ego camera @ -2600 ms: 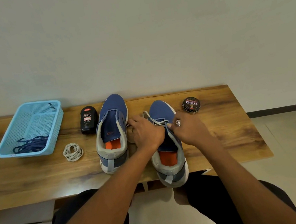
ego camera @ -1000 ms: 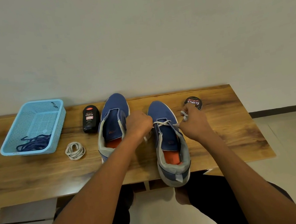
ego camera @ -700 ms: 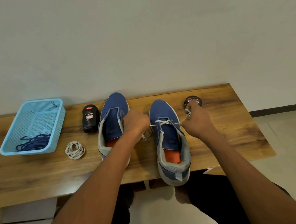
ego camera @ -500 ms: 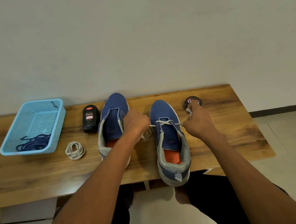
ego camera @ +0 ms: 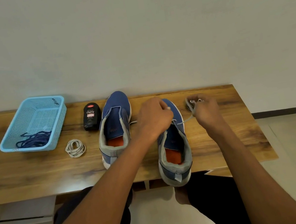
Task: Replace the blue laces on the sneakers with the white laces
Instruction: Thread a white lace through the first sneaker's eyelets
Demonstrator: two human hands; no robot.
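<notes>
Two blue knit sneakers with grey collars and orange insoles stand side by side on the brown wood-grain table [ego camera: 225,138], both with long axis running away from the person, toes toward the wall and heels toward the near edge. The right-hand sneaker [ego camera: 174,146] sits nearer, its heel hanging slightly over the table's front edge; the left-hand sneaker [ego camera: 116,130] lies further back and carries no lace that can be seen.

The left hand [ego camera: 154,118] is curled over the forefoot of the right-hand sneaker, fingertips pinched together on one end of the pale white lace [ego camera: 185,120] above the toe. The right hand [ego camera: 206,112] hovers just to the right of that shoe, clenched on the lace's other end, which runs taut from the eyelets up and rightward into the fist; a loop of lace shows above the knuckles.

A coiled second white lace [ego camera: 75,148] lies on the table left of the left-hand sneaker. Behind it, a light blue perforated plastic basket [ego camera: 45,108] holds the bundled dark blue laces [ego camera: 34,140]. A black bottle of Cherry shoe polish [ego camera: 91,116] lies flat between basket and left-hand sneaker
</notes>
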